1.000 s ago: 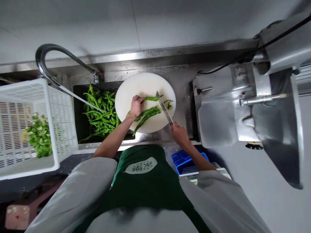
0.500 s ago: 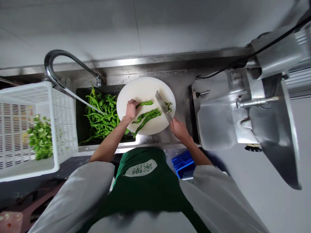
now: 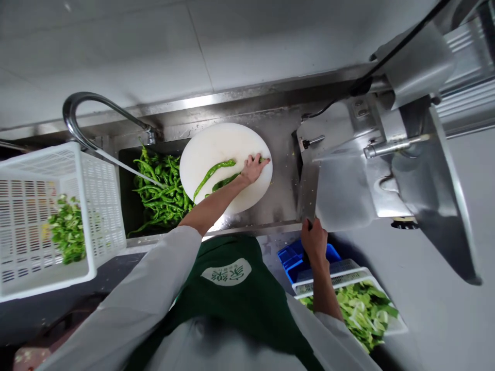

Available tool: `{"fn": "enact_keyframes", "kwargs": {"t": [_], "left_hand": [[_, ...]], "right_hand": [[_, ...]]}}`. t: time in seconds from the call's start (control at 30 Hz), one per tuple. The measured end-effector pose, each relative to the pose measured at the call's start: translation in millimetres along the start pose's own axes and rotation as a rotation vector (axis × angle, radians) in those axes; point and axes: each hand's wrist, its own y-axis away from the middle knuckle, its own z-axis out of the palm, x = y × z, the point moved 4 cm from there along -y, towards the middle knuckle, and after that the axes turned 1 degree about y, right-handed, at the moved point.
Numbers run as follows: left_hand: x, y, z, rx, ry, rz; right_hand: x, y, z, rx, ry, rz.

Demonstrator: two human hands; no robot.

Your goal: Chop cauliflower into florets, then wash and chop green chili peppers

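Observation:
A round white cutting board (image 3: 216, 141) lies over the sink's right part. My left hand (image 3: 253, 168) is on the board's right side, fingers spread over small green pepper pieces that it partly covers. Long green peppers (image 3: 213, 174) lie on the board left of that hand, one partly under the forearm. My right hand (image 3: 314, 238) is closed round the handle of a cleaver (image 3: 309, 191), off the board to the right, its blade pointing away from me beside the slicing machine.
Many green peppers (image 3: 162, 185) fill the sink under a curved faucet (image 3: 96, 97). A white basket (image 3: 87, 206) with greens stands left. The metal slicer (image 3: 340, 190) is right; blue bins (image 3: 290, 260) and a basket of leaves (image 3: 363, 312) sit below.
My left hand has moved right across the board and its fingers have spread. My right hand has carried the cleaver off the board, right and toward me. The view has shifted, showing the leaf basket.

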Motion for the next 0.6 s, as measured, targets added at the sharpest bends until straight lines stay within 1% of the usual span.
{"fn": "enact_keyframes", "kwargs": {"t": [0.07, 0.1, 0.17, 0.23, 0.27, 0.33, 0.4, 0.43, 0.5, 0.53, 0.6], "left_hand": [[-7, -9, -6.3, 0.021, 0.086, -0.033], [-11, -15, -12.3, 0.059, 0.160, -0.048], [-20, -22, -29.0, 0.165, 0.329, -0.075], [-33, -19, -51.3, 0.300, 0.499, -0.091], [-43, -12, -63.6, 0.365, 0.589, -0.098], [-66, 10, -87.3, 0.458, 0.743, -0.121], [-89, 36, -106.1, 0.518, 0.854, -0.161], [-98, 46, -112.3, 0.530, 0.864, -0.175], [-104, 55, -116.6, 0.530, 0.833, -0.171], [-100, 53, -114.0, 0.503, 0.779, -0.157], [-83, 38, -100.3, 0.408, 0.631, -0.137]], "right_hand": [[3, 1, 3, -0.011, -0.004, 0.000], [3, 1, 4, -0.019, -0.005, -0.008], [-1, -1, 5, -0.039, 0.006, -0.033], [-11, -4, 5, -0.059, 0.040, -0.071], [-17, -6, 5, -0.065, 0.065, -0.094], [-36, -14, 5, -0.082, 0.120, -0.164], [-59, -24, 4, -0.104, 0.169, -0.241], [-70, -29, 4, -0.115, 0.191, -0.274], [-88, -37, 3, -0.122, 0.229, -0.317], [-95, -40, 2, -0.119, 0.246, -0.328], [-99, -39, 2, -0.115, 0.268, -0.336]]}}
